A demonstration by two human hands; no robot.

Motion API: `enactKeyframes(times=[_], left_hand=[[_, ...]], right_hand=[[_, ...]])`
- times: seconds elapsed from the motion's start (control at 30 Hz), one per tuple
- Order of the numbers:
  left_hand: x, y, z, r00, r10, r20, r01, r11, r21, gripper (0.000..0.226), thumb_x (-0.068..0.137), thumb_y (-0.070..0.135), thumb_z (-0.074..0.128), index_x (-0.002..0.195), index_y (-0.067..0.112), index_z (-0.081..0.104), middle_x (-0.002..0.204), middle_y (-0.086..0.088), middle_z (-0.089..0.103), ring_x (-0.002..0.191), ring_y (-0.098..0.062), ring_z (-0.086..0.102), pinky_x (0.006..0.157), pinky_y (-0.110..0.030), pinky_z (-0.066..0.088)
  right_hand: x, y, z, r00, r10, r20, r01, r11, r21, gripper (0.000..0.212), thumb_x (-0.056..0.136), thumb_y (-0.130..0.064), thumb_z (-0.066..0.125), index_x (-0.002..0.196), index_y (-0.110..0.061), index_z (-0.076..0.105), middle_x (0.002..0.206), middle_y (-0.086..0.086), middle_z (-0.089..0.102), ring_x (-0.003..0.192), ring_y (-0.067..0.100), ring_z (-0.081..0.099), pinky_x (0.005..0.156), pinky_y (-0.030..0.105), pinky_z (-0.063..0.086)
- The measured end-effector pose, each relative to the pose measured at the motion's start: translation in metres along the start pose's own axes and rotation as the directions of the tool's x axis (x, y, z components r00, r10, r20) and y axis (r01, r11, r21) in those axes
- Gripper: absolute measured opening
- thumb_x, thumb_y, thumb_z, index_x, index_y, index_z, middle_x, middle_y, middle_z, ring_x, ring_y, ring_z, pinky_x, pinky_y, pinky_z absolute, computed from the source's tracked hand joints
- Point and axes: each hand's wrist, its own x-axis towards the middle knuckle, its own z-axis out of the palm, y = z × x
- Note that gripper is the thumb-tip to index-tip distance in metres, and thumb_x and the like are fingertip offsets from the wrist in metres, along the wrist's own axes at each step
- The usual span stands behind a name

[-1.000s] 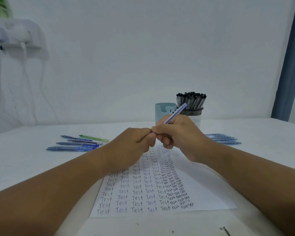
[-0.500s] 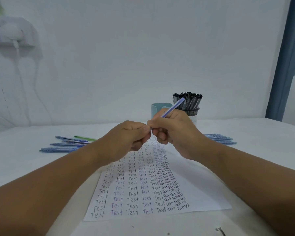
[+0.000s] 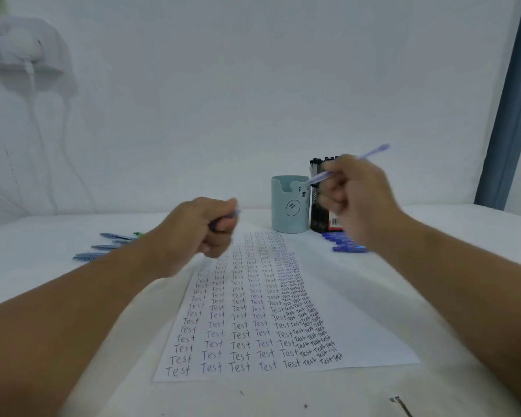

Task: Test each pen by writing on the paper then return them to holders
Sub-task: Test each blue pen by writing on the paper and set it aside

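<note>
My right hand [image 3: 355, 197] grips a light purple pen [image 3: 370, 154] raised in front of the black mesh holder [image 3: 321, 218], its tip end toward the teal bear holder [image 3: 289, 206]. My left hand [image 3: 206, 227] is curled round a small purple piece, apparently the pen's cap [image 3: 227, 218], above the top of the paper [image 3: 358, 326]. The paper lies on the white table and is filled with rows of the word "Test". The two hands are apart and blurred.
Several blue pens and a green one [image 3: 103, 246] lie on the table at the left. More blue pens [image 3: 343, 242] lie right of the holders. A wall shelf with hanging cables [image 3: 27, 64] is at the upper left; a blue frame [image 3: 512, 100] stands at the right.
The hands, joined at the pen's tip before, have pulled apart. My right hand moved up and right with the pen; my left hand kept the cap and dropped left.
</note>
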Motion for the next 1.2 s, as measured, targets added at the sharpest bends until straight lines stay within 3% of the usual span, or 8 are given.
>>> enactKeyframes(times=[0.13, 0.27, 0.33, 0.53, 0.7, 0.8, 0.97, 1.2], left_hand=[[-0.001, -0.014, -0.030, 0.963, -0.024, -0.270, 0.063, 0.989, 0.136, 0.044, 0.107, 0.032, 0.036, 0.068, 0.013, 0.041, 0.055, 0.001, 0.031, 0.053, -0.019, 0.030, 0.058, -0.033, 0.027], [0.005, -0.025, -0.027, 0.986, -0.010, -0.167, 0.074, 0.922, 0.380, 0.048, 0.104, 0.049, 0.040, 0.070, 0.017, 0.051, 0.072, -0.004, 0.059, 0.074, -0.026, 0.054, 0.081, -0.047, 0.048], [0.004, -0.023, -0.022, 0.991, -0.028, -0.134, 0.081, 0.909, 0.409, 0.051, 0.091, 0.065, 0.050, 0.080, 0.016, 0.056, 0.089, 0.002, 0.070, 0.096, -0.024, 0.064, 0.096, -0.043, 0.047], [0.001, -0.024, -0.017, 0.992, -0.127, -0.012, 0.108, 0.787, 0.607, 0.042, 0.069, 0.060, 0.078, 0.086, 0.032, 0.053, 0.115, 0.022, 0.066, 0.110, -0.005, 0.058, 0.096, -0.035, 0.047], [0.001, -0.026, -0.020, 0.987, -0.161, 0.027, 0.107, 0.763, 0.637, 0.031, 0.071, 0.054, 0.084, 0.074, 0.050, 0.053, 0.115, 0.020, 0.067, 0.105, -0.013, 0.059, 0.096, -0.038, 0.050], [0.000, -0.026, -0.019, 0.987, -0.160, 0.025, 0.114, 0.795, 0.596, 0.033, 0.072, 0.048, 0.086, 0.079, 0.040, 0.054, 0.115, 0.018, 0.067, 0.107, -0.019, 0.060, 0.095, -0.039, 0.049], [-0.002, -0.024, -0.020, 0.986, -0.163, 0.036, 0.112, 0.804, 0.585, 0.033, 0.069, 0.052, 0.086, 0.080, 0.044, 0.056, 0.116, 0.013, 0.068, 0.111, -0.027, 0.060, 0.098, -0.047, 0.051], [-0.003, -0.023, -0.020, 0.987, -0.150, 0.053, 0.089, 0.798, 0.596, 0.031, 0.068, 0.052, 0.085, 0.076, 0.054, 0.055, 0.117, 0.010, 0.067, 0.112, -0.028, 0.060, 0.101, -0.052, 0.048]], right_hand=[[0.006, 0.001, -0.048, 0.994, -0.027, -0.109, -0.013, 0.937, -0.348, 0.022, 0.092, 0.000, 0.059, 0.072, -0.007, 0.055, 0.056, 0.004, 0.050, 0.048, 0.014, 0.038, 0.047, 0.026, 0.033], [0.006, 0.024, -0.033, 0.997, -0.006, -0.083, -0.030, 0.902, -0.431, 0.024, 0.090, -0.003, 0.066, 0.072, -0.010, 0.054, 0.059, 0.006, 0.054, 0.049, 0.014, 0.042, 0.047, 0.026, 0.037], [0.005, 0.035, -0.022, 0.999, 0.038, -0.014, -0.041, 0.885, -0.465, 0.020, 0.090, -0.004, 0.066, 0.073, -0.011, 0.057, 0.060, 0.006, 0.056, 0.051, 0.015, 0.044, 0.047, 0.026, 0.036], [-0.001, 0.049, -0.015, 0.962, 0.241, 0.126, -0.139, 0.836, -0.531, 0.006, 0.085, 0.000, 0.069, 0.081, 0.003, 0.071, 0.069, 0.013, 0.062, 0.053, 0.016, 0.046, 0.043, 0.023, 0.034], [0.000, 0.050, -0.015, 0.975, 0.215, 0.059, -0.109, 0.689, -0.717, 0.016, 0.080, -0.016, 0.073, 0.069, -0.004, 0.071, 0.056, 0.008, 0.052, 0.049, 0.017, 0.037, 0.051, 0.027, 0.029], [0.000, 0.049, -0.014, 0.984, 0.176, 0.015, -0.095, 0.596, -0.797, 0.024, 0.086, -0.018, 0.067, 0.065, -0.009, 0.070, 0.042, -0.010, 0.055, 0.036, 0.003, 0.042, 0.051, 0.025, 0.035], [0.001, 0.050, -0.014, 0.987, 0.163, 0.002, -0.084, 0.523, -0.848, 0.025, 0.086, -0.021, 0.063, 0.069, -0.006, 0.074, 0.064, 0.002, 0.073, 0.051, 0.013, 0.054, 0.054, 0.026, 0.045], [0.002, 0.053, -0.016, 0.989, 0.136, 0.062, -0.007, 0.453, -0.892, 0.022, 0.088, -0.020, 0.064, 0.073, -0.008, 0.075, 0.066, 0.000, 0.074, 0.056, 0.008, 0.060, 0.060, 0.024, 0.049]])
